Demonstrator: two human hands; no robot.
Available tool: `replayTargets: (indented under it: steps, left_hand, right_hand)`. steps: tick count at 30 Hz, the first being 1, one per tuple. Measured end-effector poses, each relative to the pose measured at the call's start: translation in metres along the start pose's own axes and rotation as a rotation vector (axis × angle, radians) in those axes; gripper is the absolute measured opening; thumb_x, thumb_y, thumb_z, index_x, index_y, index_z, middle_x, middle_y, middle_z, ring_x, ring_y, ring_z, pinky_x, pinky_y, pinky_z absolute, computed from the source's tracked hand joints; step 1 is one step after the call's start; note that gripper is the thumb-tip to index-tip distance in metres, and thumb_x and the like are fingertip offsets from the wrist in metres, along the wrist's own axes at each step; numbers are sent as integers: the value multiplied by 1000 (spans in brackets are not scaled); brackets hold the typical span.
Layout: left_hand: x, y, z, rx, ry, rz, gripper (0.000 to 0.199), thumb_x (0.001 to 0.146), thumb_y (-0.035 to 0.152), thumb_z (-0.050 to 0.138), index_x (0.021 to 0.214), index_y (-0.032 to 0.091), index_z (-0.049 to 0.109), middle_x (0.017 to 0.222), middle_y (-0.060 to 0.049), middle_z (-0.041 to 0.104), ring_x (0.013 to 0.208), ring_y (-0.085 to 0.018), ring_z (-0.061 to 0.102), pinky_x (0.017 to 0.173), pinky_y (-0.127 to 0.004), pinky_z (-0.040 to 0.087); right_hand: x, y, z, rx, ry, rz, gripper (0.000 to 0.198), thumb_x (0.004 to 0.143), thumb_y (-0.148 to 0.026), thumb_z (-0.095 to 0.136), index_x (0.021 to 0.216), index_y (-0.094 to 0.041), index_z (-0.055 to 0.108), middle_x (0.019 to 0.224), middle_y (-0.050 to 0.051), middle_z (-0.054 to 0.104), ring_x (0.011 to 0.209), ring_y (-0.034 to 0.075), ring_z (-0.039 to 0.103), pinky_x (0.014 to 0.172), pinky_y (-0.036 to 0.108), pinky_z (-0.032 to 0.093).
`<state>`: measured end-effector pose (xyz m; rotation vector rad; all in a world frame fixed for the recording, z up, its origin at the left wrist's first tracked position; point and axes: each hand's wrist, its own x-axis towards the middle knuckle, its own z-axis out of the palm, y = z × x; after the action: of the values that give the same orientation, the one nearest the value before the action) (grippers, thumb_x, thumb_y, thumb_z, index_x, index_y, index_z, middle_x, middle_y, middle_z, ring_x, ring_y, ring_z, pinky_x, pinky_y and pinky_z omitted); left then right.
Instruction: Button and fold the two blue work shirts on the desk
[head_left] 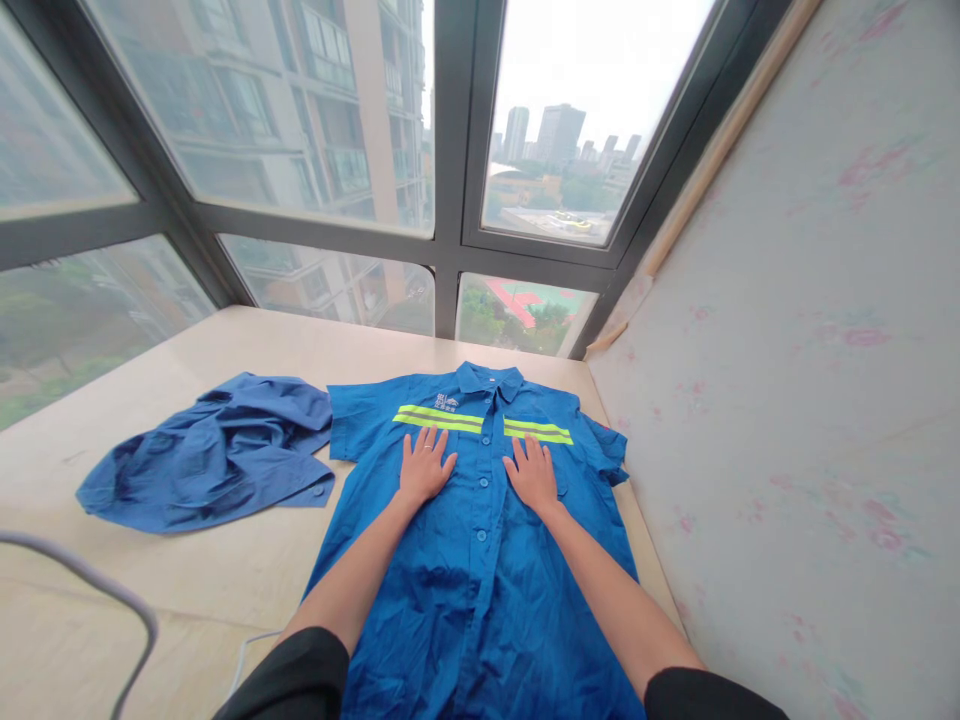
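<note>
A blue short-sleeved work shirt (484, 560) lies front side up, its collar toward the window and its buttons running down the middle. Yellow-green reflective strips cross its chest, with white print above the left one. My left hand (425, 466) rests flat on the chest just below the left strip, fingers spread, a ring on one finger. On the other side of the button line, my right hand (532, 474) presses flat below the right strip with its fingers apart. Neither hand grips the cloth. The shirt's lower end runs out of view.
A crumpled blue garment (210, 460) lies left of the shirt on the pale surface (255, 345). A grey hose or thick cord (97, 580) arches at the lower left, near a thin white cable (244, 655). Window frames (448, 180) stand behind; a floral-papered wall (787, 400) borders the right side.
</note>
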<state>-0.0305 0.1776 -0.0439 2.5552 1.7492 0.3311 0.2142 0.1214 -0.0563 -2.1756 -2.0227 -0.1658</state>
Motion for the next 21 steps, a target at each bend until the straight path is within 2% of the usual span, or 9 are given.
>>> replayTargets:
  steps: [21]
  left_hand:
    - [0, 0, -1, -6, 0, -7, 62, 97, 53, 28, 149, 22, 38, 156, -11, 34, 146, -30, 26, 118, -57, 10]
  right_hand:
    - [-1, -1, -1, 31, 10, -1, 55, 99, -45, 37, 146, -16, 44, 152, 19, 39, 141, 32, 33, 114, 51, 21]
